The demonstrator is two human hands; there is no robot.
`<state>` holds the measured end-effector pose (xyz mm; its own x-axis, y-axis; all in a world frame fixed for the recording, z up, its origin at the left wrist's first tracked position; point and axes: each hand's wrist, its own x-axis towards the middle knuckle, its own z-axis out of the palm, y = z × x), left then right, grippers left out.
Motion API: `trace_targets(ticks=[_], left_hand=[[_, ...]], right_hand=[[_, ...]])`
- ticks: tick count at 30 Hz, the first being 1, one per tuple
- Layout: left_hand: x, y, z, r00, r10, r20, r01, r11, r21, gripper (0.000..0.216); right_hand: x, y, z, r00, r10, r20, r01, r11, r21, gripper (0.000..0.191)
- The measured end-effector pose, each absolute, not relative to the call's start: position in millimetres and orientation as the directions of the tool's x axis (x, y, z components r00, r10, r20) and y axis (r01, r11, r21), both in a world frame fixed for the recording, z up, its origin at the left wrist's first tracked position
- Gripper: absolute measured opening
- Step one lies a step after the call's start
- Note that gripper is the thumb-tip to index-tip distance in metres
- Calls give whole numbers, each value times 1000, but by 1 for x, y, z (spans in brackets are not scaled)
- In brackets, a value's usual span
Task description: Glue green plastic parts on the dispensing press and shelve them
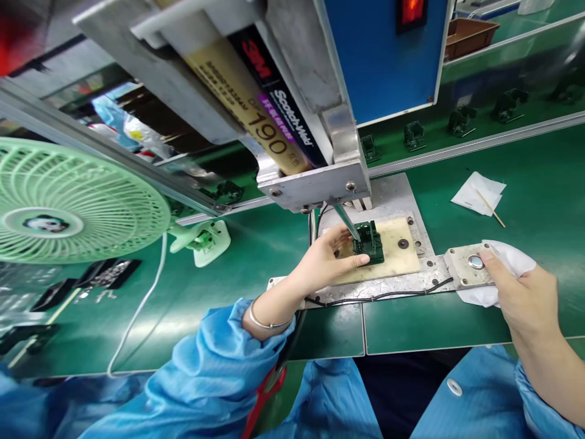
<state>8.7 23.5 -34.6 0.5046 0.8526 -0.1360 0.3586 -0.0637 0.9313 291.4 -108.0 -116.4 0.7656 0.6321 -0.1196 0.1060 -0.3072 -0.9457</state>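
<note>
My left hand [326, 259] pinches a small dark green plastic part [370, 242] that sits on a beige fixture plate [402, 253]. A thin metal nozzle [346, 221] from the adhesive dispenser [269, 116] overhead points down at the part. My right hand [521, 292] holds a white cloth [507, 268], and its index finger rests beside the round silver button [476, 262] of a small metal box [459, 268].
A green desk fan [68, 195] stands at the left. Several dark parts [461, 119] ride on the conveyor behind a rail. White wipes with a wooden stick [479, 194] lie at the right. Black trays [107, 273] and a white cable [141, 305] lie at the left.
</note>
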Motion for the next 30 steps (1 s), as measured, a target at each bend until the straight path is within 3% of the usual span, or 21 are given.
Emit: trace_targets(ticks=[3,9,16,19,23,26,30], left_hand=[[10,19,-31,472,859,-200,301,56,952,60],[7,5,-23,332,886,-323,440,157,884,55],[-9,-32,-15,380,835,-397,484,186,855,48],[-25,-62,-22,328,906,-268,374,136,918,52],[-43,-99,-36,226,969,95,322,-167,932,59],[-50,-113,-36,303,893,332,322,-423,847,67],[-55,-117,-20,412,765,496,243,-616,749,78]], right_hand=[[292,-107,-116,753,652,-91,142,-296,-945,55],[293,-106,-120,745,661,-91,115,-261,-958,53],[291,-107,-116,743,665,-77,60,-181,-982,53],[290,-107,-113,755,652,-74,39,-158,-987,53],[289,-106,-111,791,610,-33,69,-143,-987,48],[290,-106,-114,834,552,-1,90,-138,-986,46],[296,-106,-119,885,463,48,138,-163,-977,45]])
